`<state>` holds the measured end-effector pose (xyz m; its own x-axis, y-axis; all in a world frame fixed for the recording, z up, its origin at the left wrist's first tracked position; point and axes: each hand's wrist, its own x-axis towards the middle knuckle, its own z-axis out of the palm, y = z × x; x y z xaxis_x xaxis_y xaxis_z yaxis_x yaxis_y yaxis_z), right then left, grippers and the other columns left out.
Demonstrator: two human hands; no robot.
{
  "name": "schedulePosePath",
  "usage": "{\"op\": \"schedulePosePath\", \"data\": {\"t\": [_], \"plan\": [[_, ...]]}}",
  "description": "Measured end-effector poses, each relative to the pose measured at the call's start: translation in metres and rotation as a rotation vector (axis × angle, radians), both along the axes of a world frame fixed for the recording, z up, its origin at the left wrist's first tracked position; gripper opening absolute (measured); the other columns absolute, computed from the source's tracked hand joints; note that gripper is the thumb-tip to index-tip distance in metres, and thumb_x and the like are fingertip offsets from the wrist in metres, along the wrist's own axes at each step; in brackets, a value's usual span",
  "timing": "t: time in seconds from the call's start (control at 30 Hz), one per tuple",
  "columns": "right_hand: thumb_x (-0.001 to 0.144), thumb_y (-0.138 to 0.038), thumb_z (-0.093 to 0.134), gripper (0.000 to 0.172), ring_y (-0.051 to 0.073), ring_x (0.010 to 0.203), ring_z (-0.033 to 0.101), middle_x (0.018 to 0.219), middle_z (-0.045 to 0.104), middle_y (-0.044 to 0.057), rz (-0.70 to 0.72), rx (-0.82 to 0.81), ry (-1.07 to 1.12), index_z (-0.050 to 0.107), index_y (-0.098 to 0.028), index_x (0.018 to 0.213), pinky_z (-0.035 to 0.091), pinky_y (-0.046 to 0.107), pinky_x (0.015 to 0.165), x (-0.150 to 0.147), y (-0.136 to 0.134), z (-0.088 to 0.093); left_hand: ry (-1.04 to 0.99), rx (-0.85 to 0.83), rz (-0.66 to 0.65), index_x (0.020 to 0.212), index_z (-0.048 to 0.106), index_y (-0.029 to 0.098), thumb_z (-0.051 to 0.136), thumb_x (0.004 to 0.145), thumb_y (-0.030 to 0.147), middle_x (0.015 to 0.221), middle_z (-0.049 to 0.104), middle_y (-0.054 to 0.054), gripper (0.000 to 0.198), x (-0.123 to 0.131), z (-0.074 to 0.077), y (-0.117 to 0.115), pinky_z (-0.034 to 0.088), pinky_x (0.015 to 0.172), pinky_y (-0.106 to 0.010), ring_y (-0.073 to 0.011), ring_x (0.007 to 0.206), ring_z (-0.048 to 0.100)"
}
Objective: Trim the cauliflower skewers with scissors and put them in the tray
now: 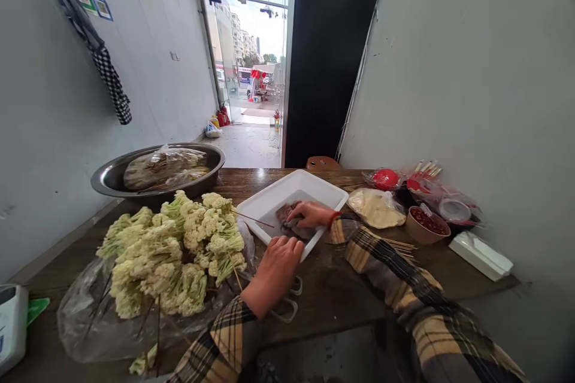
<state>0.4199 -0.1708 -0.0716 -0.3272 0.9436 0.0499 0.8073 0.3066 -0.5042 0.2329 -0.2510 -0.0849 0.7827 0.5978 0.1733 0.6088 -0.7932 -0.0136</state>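
A white plastic tray (256,196) stands on the table, with brownish, soft-looking food pieces (284,213) in it. My right hand (312,215) reaches over the tray's right side, fingers bent down and closed on one of these pieces. At the tray's near edge is my left hand (279,262), its fingers curled; whatever they hold is hidden. Beside it on the left, a heap of skewered cauliflower (166,251) lies on a clear plastic bag (85,317). One thin skewer (254,218) extends over the tray's left side. Light scissor handles (287,311) show beneath my left wrist.
A metal basin (215,163) with bagged skewers stands at the back left. To the right are a pale bagged stack (376,208), a paper bowl of red contents (426,224), a white box (480,256) and loose skewers (398,245). A scale (12,329) sits front left.
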Motion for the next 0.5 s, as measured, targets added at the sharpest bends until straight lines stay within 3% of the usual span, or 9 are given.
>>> {"op": "schedulePosePath", "data": {"t": [0.07,0.2,0.27,0.4,0.5], "plan": [[0.079,-0.022,0.064,0.032,0.019,0.1,0.064,0.108,0.072,0.0,-0.04,0.094,0.117,0.07,-0.022,0.11,0.049,0.03,0.09,0.003,-0.015,0.009,-0.016,-0.015,-0.002,0.096,0.056,0.017,0.038,0.094,0.017,0.095,0.063,-0.008,0.018,0.0,0.002,-0.001,0.041,0.084,-0.041,-0.0252,0.092,0.055],[0.09,-0.032,0.037,0.052,0.024,0.117,0.056,0.132,0.059,0.01,-0.216,0.3,0.326,0.048,-0.017,0.139,0.045,0.041,0.097,0.026,-0.058,0.022,-0.064,-0.01,-0.019,0.099,0.056,0.015,0.037,0.095,0.016,0.096,0.063,-0.009,0.019,-0.001,0.0,-0.004,0.041,0.086,-0.04,-0.0245,0.094,0.055],[0.086,-0.041,0.045,0.056,0.027,0.11,0.059,0.128,0.061,0.01,-0.402,0.41,0.434,0.049,-0.021,0.138,0.048,0.045,0.092,0.05,-0.083,0.027,-0.08,-0.01,-0.01,0.099,0.055,0.015,0.037,0.095,0.018,0.093,0.062,-0.009,0.018,-0.001,-0.005,-0.004,0.041,0.084,-0.039,-0.0235,0.092,0.056],[0.077,-0.049,0.056,0.057,0.037,0.104,0.061,0.119,0.066,0.011,-0.691,0.516,0.142,0.057,-0.032,0.132,0.044,0.055,0.088,0.105,-0.115,0.031,-0.115,0.01,-0.003,0.099,0.054,0.016,0.046,0.093,0.025,0.093,0.061,-0.008,0.013,0.001,-0.013,-0.003,0.04,0.087,-0.038,-0.0228,0.092,0.057],[0.071,-0.047,0.064,0.053,0.035,0.108,0.061,0.12,0.066,0.014,-0.525,0.474,0.085,0.063,-0.039,0.124,0.043,0.05,0.087,0.133,-0.12,0.021,-0.135,0.012,-0.036,0.105,0.054,0.015,0.06,0.086,0.039,0.1,0.062,-0.009,0.032,-0.001,-0.012,-0.007,0.039,0.094,-0.04,-0.0242,0.097,0.057]]}}
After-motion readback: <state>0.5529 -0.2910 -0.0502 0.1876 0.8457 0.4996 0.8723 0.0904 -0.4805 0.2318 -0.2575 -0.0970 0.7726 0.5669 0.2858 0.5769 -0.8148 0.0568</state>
